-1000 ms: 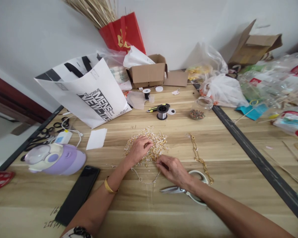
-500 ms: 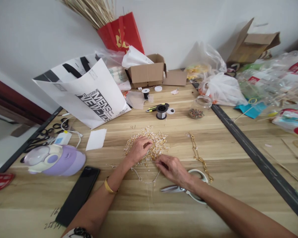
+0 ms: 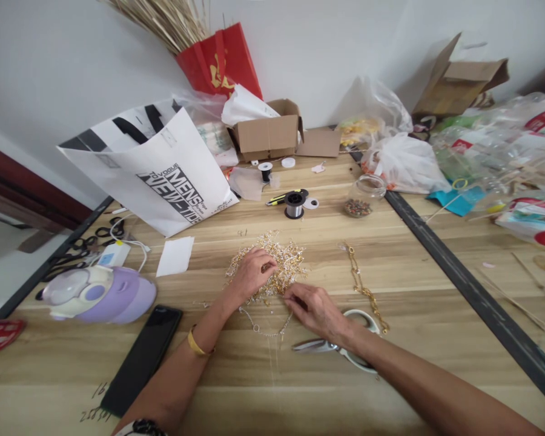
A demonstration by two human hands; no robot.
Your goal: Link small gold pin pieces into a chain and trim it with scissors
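Observation:
A tangled pile of gold and silver chain pieces point(image 3: 285, 260) lies on the wooden table point(image 3: 390, 254). My left hand point(image 3: 251, 274) rests on the pile's left side, fingers curled into it. My right hand point(image 3: 314, 309) is at the pile's near edge, fingertips pinched on small pieces there. A thin silver chain point(image 3: 262, 330) curves on the table between my wrists. White-handled scissors point(image 3: 340, 348) lie under my right wrist. A long gold chain point(image 3: 362, 287) stretches to the right of the pile.
A purple and white bottle point(image 3: 97, 293) and a black phone point(image 3: 142, 357) lie at the left. A white shopping bag point(image 3: 157, 169), cardboard box point(image 3: 267, 132), wire spools point(image 3: 295, 203) and glass jar point(image 3: 364, 195) stand behind. Plastic bags point(image 3: 495, 157) crowd the right.
My hands keep nearly the same places on the pile; only the fingers shift slightly. The view has drifted a little.

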